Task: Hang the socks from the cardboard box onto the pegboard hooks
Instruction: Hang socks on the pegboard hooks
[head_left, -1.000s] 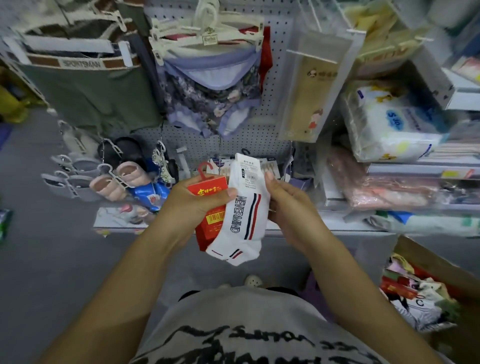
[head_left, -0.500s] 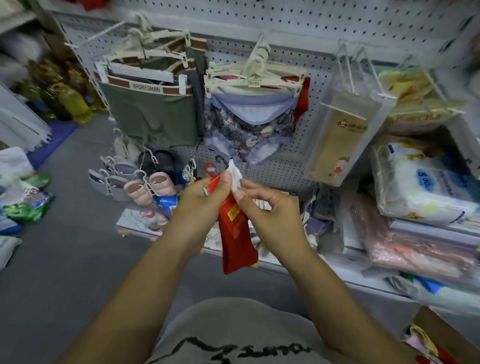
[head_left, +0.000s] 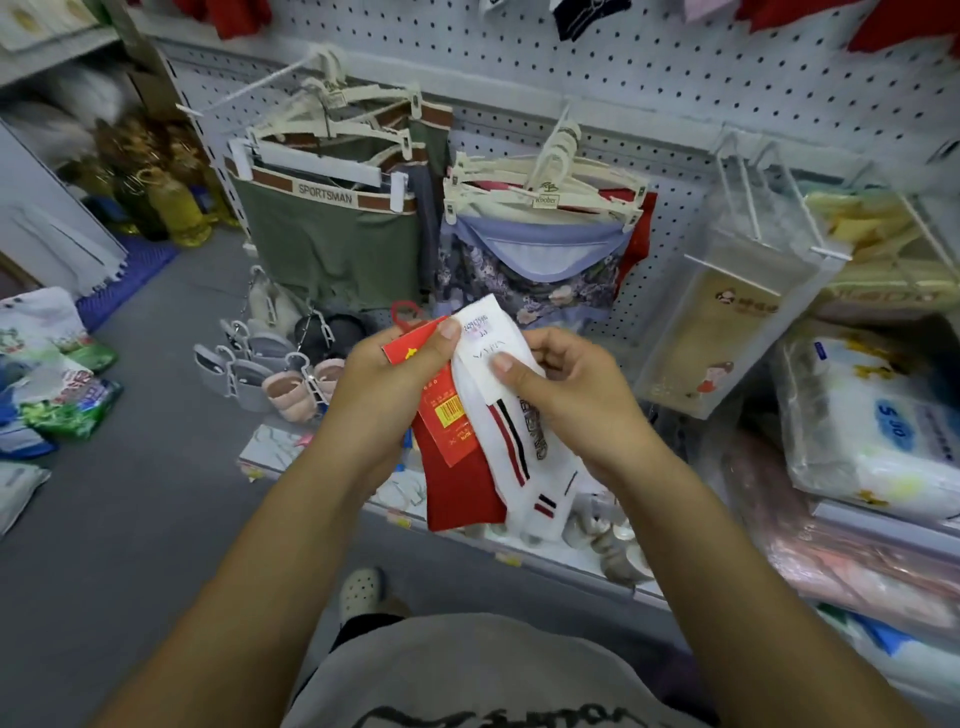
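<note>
The left hand (head_left: 384, 400) grips the red socks (head_left: 460, 478) and the right hand (head_left: 569, 400) pinches the white socks (head_left: 548, 486) beside it, so part the pairs cleanly before lifting one to the pegboard (head_left: 675, 67) above.

Socks (head_left: 514, 457) between left hand (head_left: 384, 384) and right hand (head_left: 566, 389), before pegboard (head_left: 675, 78); garments (head_left: 332, 244) on pegboard behind

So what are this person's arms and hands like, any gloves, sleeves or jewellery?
The left hand and right hand are bare: no gloves or rings in view, nails trimmed short. The wrists carry no watch or band, and no sleeve shows along either forearm. Lower down is a grey T-shirt with black lettering.
</note>
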